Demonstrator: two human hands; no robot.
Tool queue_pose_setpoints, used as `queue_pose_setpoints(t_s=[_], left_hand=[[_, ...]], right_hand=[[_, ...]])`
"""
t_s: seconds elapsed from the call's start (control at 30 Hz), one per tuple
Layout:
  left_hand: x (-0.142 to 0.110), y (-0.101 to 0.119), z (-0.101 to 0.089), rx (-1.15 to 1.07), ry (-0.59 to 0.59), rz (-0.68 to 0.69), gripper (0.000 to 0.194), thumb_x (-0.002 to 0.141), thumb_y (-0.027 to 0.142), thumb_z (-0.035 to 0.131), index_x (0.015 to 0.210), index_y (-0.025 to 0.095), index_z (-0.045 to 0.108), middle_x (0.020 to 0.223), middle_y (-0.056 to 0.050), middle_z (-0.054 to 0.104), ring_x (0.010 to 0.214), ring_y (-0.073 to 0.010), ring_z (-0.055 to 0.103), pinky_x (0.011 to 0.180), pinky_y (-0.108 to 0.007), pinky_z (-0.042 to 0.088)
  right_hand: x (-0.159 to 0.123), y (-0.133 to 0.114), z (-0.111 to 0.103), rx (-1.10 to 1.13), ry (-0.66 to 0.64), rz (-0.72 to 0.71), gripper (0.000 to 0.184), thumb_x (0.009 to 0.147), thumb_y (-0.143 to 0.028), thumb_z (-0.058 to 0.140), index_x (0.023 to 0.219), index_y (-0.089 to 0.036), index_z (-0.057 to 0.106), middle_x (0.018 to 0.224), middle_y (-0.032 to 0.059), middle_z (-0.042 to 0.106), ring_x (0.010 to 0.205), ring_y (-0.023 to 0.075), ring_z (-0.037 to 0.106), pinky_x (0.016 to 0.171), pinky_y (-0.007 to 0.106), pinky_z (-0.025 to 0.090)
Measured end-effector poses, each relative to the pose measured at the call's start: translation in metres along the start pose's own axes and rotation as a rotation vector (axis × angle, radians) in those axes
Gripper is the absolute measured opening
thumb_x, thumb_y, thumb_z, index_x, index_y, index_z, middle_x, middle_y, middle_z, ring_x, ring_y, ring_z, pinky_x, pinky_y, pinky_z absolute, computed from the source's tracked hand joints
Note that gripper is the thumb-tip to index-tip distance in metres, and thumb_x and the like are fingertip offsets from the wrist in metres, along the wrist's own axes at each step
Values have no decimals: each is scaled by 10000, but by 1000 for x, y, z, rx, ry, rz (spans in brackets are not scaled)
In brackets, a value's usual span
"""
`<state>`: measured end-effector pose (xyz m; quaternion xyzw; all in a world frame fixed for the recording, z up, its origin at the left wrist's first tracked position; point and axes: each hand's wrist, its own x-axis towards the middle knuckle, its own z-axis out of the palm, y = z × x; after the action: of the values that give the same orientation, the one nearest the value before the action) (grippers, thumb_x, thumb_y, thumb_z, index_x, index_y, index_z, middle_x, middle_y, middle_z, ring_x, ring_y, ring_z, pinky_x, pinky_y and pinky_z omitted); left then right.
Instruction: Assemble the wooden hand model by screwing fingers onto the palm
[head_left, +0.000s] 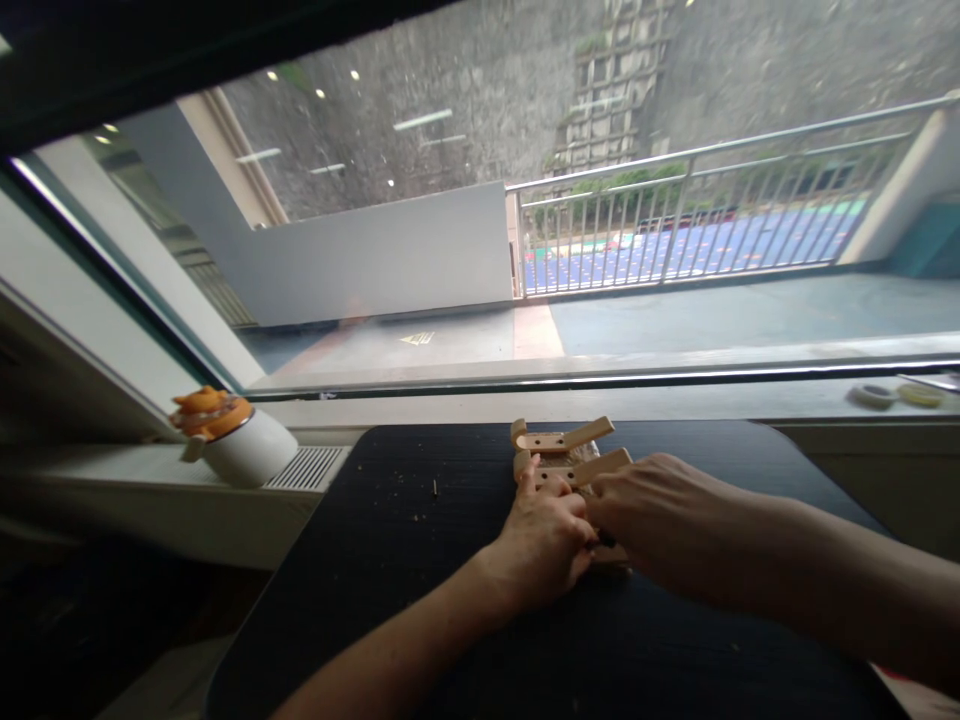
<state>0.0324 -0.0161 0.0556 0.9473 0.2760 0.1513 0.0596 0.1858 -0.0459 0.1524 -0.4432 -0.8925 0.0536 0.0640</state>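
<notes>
Light wooden hook-shaped pieces (546,442), each with a curled end and dark holes, lie side by side near the far edge of the black table (390,600). Something shiny and brownish, perhaps wrapping, shows between them. My left hand (544,535) grips the nearer pieces, its index finger stretched along one curled end. Closed just to the right, my right hand (649,505) is held over the same pieces. A small dark bit shows below its fingers, too hidden to name. A small screw-like pin (434,488) rests on the table to the left.
Left of the table, a white pot (251,448) with an orange animal-shaped top stands on the window sill (420,410), beside a vent grille (306,468). Tape rolls (872,397) lie on the sill at the right. Crumbs dot the tabletop. A large window rises behind it.
</notes>
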Motion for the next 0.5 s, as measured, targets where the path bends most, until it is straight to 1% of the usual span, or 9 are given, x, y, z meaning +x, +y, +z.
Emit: queue_pose_setpoints(t_s=[0.03, 0.07, 0.1, 0.2, 0.33, 0.43, 0.5], left_hand=[[0, 0, 1, 0, 10, 3, 155, 826, 297, 590, 750, 202, 685, 914, -10, 684, 1067, -244, 522, 1090, -622, 42], [0, -1, 1, 3, 17, 5, 161, 825, 297, 591, 740, 198, 685, 897, -15, 686, 1072, -249, 525, 1091, -623, 17], [0, -1, 1, 8, 21, 8, 164, 824, 292, 590, 733, 194, 686, 884, -21, 687, 1074, -254, 529, 1092, -621, 2], [1, 0, 1, 23, 15, 4, 162, 821, 286, 586, 753, 194, 701, 885, -38, 688, 1060, -268, 539, 1087, -625, -5], [1, 1, -2, 39, -4, -2, 158, 833, 297, 577, 833, 231, 721, 934, -44, 691, 1074, -282, 531, 1079, -634, -10], [1, 2, -4, 45, -21, -6, 159, 836, 287, 569, 864, 238, 719, 954, -43, 692, 1078, -281, 530, 1080, -635, 0], [1, 2, -5, 42, -33, -10, 167, 841, 289, 562, 874, 233, 716, 954, -47, 693, 1081, -282, 531, 1083, -633, 18]], right_hand=[[4, 0, -7, -4, -184, -64, 162, 653, -72, 575, 685, -201, 666, 697, 27, 681, 696, 181, 645, 600, 245, 394], [8, 1, -13, 3, -247, -68, 167, 667, -73, 573, 740, -187, 671, 768, 44, 692, 755, 195, 644, 625, 257, 389], [11, 2, -18, 7, -297, -82, 162, 678, -81, 575, 767, -179, 668, 802, 51, 693, 772, 200, 638, 625, 263, 378], [16, 5, -25, 6, -323, -59, 138, 691, -100, 575, 782, -170, 652, 796, 41, 683, 710, 176, 610, 577, 261, 334], [17, 10, -22, -26, -338, -47, 153, 687, -116, 552, 787, -178, 649, 761, 33, 679, 677, 168, 593, 544, 257, 297], [18, 12, -18, -104, -293, -7, 87, 723, -191, 558, 709, -187, 643, 703, 31, 672, 642, 173, 595, 520, 266, 259], [19, 9, -18, -158, -279, 1, 93, 742, -206, 571, 698, -186, 650, 719, 37, 682, 660, 181, 611, 524, 273, 255]])
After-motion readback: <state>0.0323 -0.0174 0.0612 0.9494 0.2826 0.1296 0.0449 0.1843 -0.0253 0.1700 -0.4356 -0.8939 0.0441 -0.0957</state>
